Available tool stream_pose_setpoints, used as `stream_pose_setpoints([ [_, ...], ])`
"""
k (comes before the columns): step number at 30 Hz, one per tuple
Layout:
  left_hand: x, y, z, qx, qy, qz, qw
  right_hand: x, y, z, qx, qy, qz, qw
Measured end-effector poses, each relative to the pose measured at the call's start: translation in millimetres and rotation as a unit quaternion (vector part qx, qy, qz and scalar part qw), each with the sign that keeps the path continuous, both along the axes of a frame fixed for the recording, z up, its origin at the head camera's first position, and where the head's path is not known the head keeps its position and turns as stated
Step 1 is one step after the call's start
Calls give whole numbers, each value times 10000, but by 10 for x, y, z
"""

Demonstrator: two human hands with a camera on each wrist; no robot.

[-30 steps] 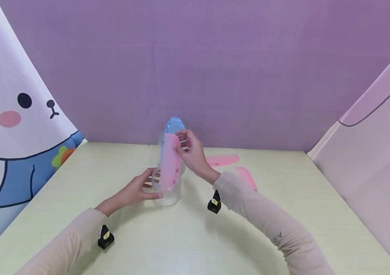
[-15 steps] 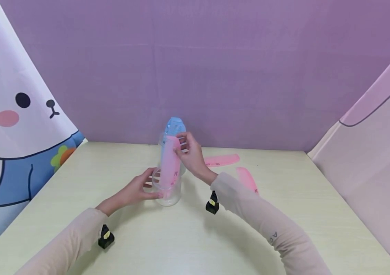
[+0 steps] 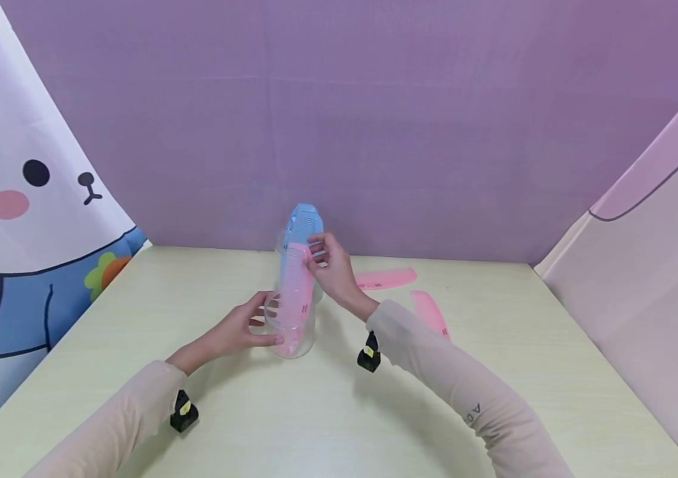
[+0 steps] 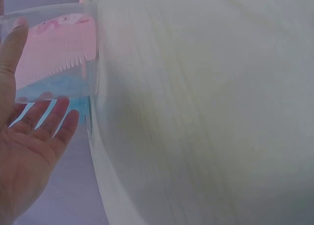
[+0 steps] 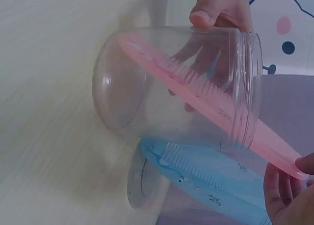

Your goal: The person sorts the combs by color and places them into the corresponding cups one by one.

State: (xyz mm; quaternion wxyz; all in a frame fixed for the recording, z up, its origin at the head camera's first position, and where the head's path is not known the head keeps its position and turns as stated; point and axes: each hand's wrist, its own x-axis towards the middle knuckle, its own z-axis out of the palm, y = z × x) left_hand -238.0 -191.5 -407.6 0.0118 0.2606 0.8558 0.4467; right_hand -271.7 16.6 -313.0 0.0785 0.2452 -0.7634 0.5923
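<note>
A clear plastic jar (image 3: 307, 342) stands upright on the table, and my left hand (image 3: 236, 332) holds its side, thumb in front and fingers behind. A pink comb (image 5: 196, 95) slants inside the jar, its lower end at the bottom and its upper end past the rim. My right hand (image 3: 335, 271) pinches that upper end between thumb and fingers. Just behind stands a second clear jar (image 5: 140, 181) with a blue comb (image 3: 305, 222) in it, rising above the pink one in the head view.
Two more pink combs lie on the table right of the jars, one toward the back (image 3: 388, 278) and another pink comb (image 3: 430, 312) beside the right sleeve. A purple cloth (image 3: 434, 133) hangs along the table's back edge. Printed cartoon cloths flank both sides.
The pink comb has gone lower into the jar, with its teeth now facing the head camera more. My right hand has sunk slightly with it. The left hand and jar have stayed put.
</note>
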Motion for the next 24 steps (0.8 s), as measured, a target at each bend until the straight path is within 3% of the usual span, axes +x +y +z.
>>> stream_pose_setpoints([
  [3, -5, 6, -11, 6, -2, 24, 10000, 42, 9, 41, 61, -9, 56, 10000],
  [9, -14, -11, -24, -55, -43, 37, 10000, -157, 20, -131, 269, 41, 136, 9995],
  [24, -17, -28, -43, -65, -83, 63, 9999, -400, 505, -156, 651, -86, -88, 9978],
])
